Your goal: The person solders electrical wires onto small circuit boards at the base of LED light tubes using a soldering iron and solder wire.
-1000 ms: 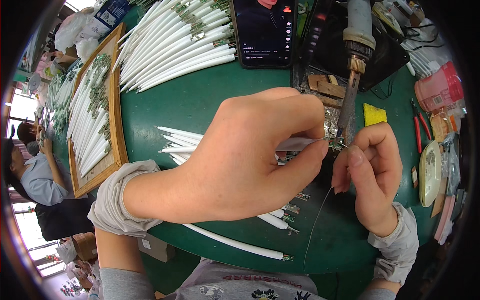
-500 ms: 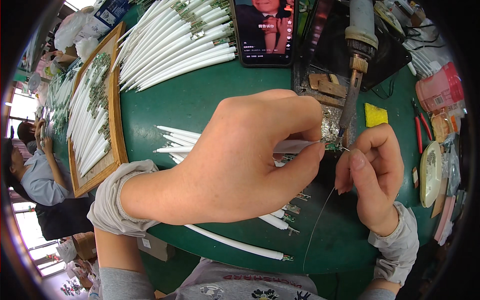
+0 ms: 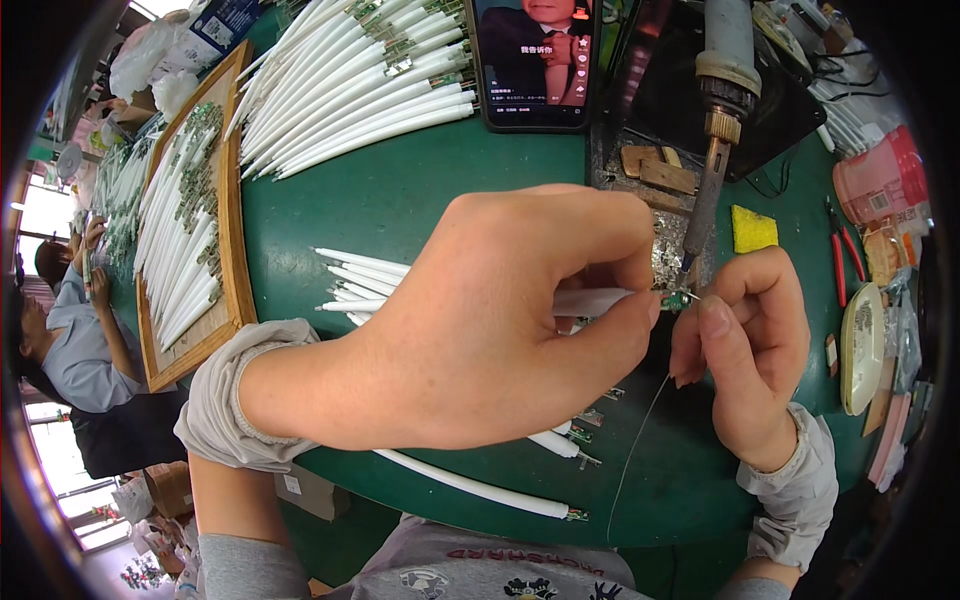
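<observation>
My left hand [image 3: 500,320] is closed, pinching a slim white tube [image 3: 595,301] with a small green circuit board [image 3: 679,299] on its end. Thumb and index finger cover part of the tube. In my right hand [image 3: 745,335] a thin solder wire [image 3: 640,437] is pinched; its short end points toward the board, and the rest trails down to the table. Just above the board is the tip of a soldering iron [image 3: 712,165], pointing down, with a small gap visible between them. Under my left hand lie several more white tubes [image 3: 470,482] with board ends.
A wooden tray [image 3: 240,290] of white tubes stands left; a large pile of tubes [image 3: 360,90] lies behind. At the back is a phone [image 3: 532,70]. Right are a yellow sponge [image 3: 753,230], red-handled pliers [image 3: 838,265] and a pale dish [image 3: 861,350]. A co-worker [image 3: 85,330] sits far left.
My left hand has shifted slightly right and nearer to me, so the board sits lower, apart from the iron's tip. My right hand has hardly moved.
</observation>
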Available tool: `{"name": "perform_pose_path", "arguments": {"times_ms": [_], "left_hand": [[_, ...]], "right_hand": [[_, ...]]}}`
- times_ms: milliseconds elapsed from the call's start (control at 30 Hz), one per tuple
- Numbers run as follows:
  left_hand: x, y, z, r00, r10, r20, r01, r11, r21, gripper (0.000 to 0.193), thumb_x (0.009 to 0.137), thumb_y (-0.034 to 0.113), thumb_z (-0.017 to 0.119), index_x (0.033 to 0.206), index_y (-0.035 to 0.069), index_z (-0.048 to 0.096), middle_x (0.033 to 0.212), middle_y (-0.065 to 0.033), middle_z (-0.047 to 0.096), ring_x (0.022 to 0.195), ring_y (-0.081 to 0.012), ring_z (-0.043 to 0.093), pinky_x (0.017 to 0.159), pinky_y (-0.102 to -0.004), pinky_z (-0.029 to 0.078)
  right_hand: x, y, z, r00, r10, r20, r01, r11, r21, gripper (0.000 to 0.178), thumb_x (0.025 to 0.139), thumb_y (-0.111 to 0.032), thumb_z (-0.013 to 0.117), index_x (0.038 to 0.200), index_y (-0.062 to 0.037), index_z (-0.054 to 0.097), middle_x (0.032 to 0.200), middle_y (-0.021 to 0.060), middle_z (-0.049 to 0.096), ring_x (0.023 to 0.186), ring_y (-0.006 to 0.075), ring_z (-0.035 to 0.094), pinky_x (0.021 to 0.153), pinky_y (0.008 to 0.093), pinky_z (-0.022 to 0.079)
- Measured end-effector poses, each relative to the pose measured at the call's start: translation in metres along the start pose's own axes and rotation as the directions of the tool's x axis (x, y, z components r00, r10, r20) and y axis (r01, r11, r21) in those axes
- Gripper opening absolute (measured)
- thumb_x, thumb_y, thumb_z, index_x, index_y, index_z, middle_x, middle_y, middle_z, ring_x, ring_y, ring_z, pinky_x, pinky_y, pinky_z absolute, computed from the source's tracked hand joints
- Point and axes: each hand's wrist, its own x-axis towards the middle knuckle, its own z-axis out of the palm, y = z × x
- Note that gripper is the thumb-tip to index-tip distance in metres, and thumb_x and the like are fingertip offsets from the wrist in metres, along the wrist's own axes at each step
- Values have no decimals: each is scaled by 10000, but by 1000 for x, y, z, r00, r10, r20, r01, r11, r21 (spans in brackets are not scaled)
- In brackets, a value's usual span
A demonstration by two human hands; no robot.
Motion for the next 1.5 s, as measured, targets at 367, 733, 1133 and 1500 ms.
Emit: {"name": "perform_pose_path", "arguments": {"times_ms": [367,733,1133,1500], "left_hand": [[-1,-1,-1,999,-35,38,34,999,20,9,797,-10,617,801,-12,609,729,-17,530,597,-53,463,502,-210,345],[2,0,-2,980,-171,100,176,983,-45,55,822,-18,636,851,-38,594,782,-13,543,698,-29,498,531,-175,384],[5,-2,-3,988,-147,57,150,988,-50,54,826,-19,647,853,-33,602,805,-3,535,729,-35,491,541,-163,373],[4,3,-11,935,-332,126,352,915,-198,35,838,-4,640,838,-16,607,784,21,544,730,-32,487,645,-184,400]], "right_hand": [[0,-1,-3,999,-7,44,11,996,-88,103,894,-5,529,928,32,439,736,46,524,580,57,516,519,182,394],[0,0,-1,1000,13,13,-11,995,-104,100,914,-16,524,936,28,437,723,39,529,561,53,506,494,178,378],[5,6,2,1000,-30,9,30,999,-34,118,937,-43,511,967,11,411,707,46,525,546,62,506,476,178,378],[5,7,0,999,-40,13,40,998,-43,119,937,-50,514,968,4,413,696,47,535,549,61,507,478,176,380]]}}
